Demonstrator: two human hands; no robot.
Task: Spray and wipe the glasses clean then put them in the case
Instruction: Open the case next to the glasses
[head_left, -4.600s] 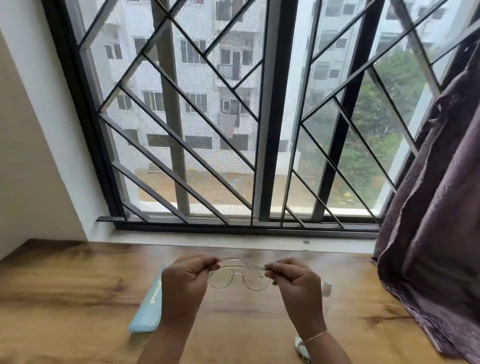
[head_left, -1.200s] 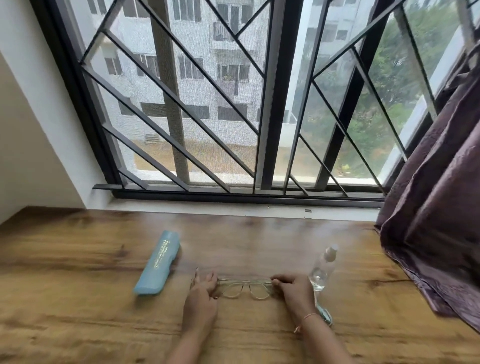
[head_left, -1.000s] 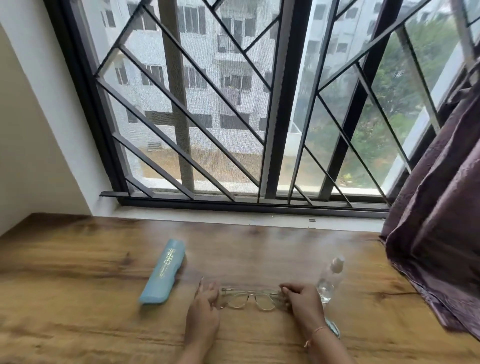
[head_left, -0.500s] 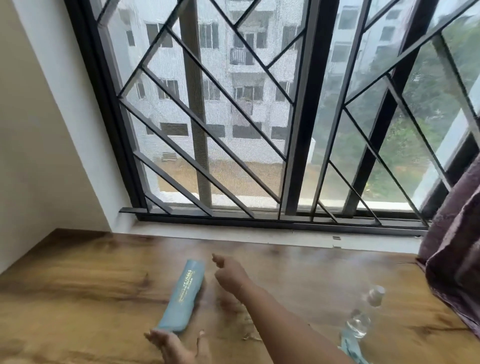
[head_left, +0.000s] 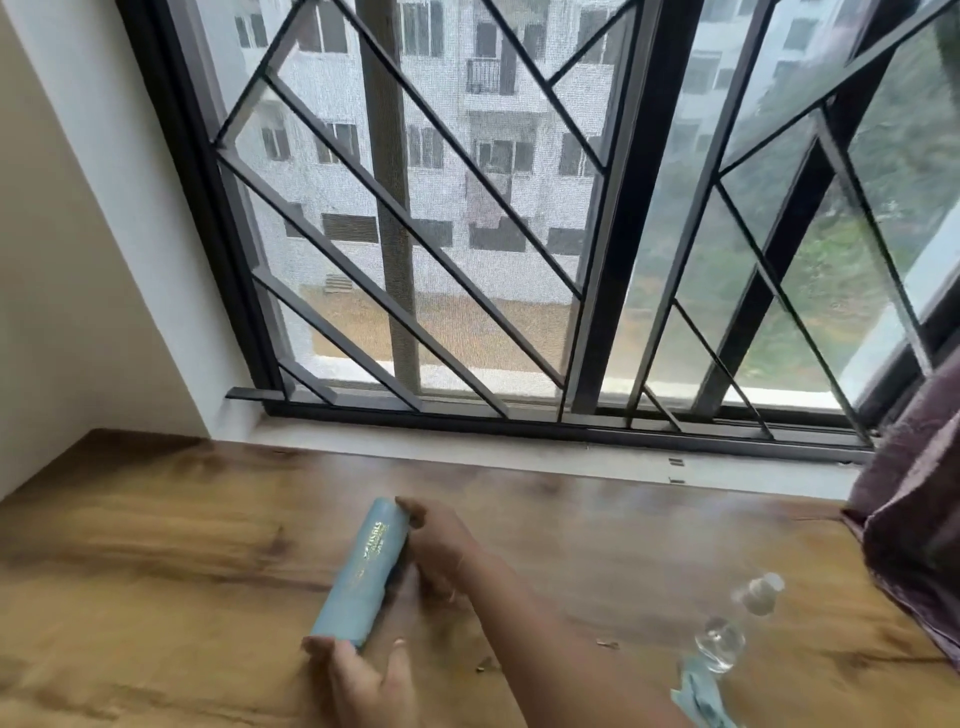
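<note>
Both hands have released the glasses, previously held up and then set down on the table. The right hand (head_left: 441, 551) has crossed leftward and now holds the far end of the blue case (head_left: 361, 569); the left hand (head_left: 363, 675) grips its near end. The glasses now lie largely hidden behind the right forearm.

A single wide-angle view looks from the person's head, forward and down across the desk (head_left: 156, 545) toward the window (head_left: 597, 260), which fills the upper half. A wall (head_left: 62, 260) bounds the left edge and a curtain (head_left: 914, 493) the right. The left hand (head_left: 363, 680) and right hand (head_left: 441, 551) sit close, rising from the bottom edge.
</note>
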